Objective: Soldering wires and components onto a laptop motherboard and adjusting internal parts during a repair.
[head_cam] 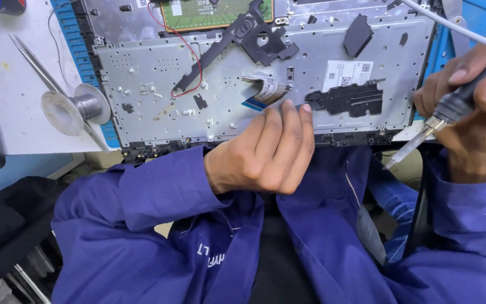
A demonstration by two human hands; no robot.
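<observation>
From the head view, an opened laptop chassis [254,84] lies bare-metal side up on a blue mat [77,50] over the desk [12,101], its near edge flush with the near edge of the desk. The left hand [262,155] rests at that near edge, its fingers [288,126] curled loosely together, holding nothing, their tips touching the metal plate just beside a flat ribbon cable [265,90]. The right hand [473,112] is at the near right corner of the desk, past the chassis edge, its fingers clenched around the dark handle of a soldering iron [451,110]; the iron's metal tip [403,153] points down and toward the person, off the desk and clear of the chassis. A red wire [189,56] loops across the plate near a black speaker bracket [243,34]. On the left part of the desk a spool of solder wire [74,108] lies against a pair of tweezers [35,65]. Blue sleeves [158,191] fill the foreground.
</observation>
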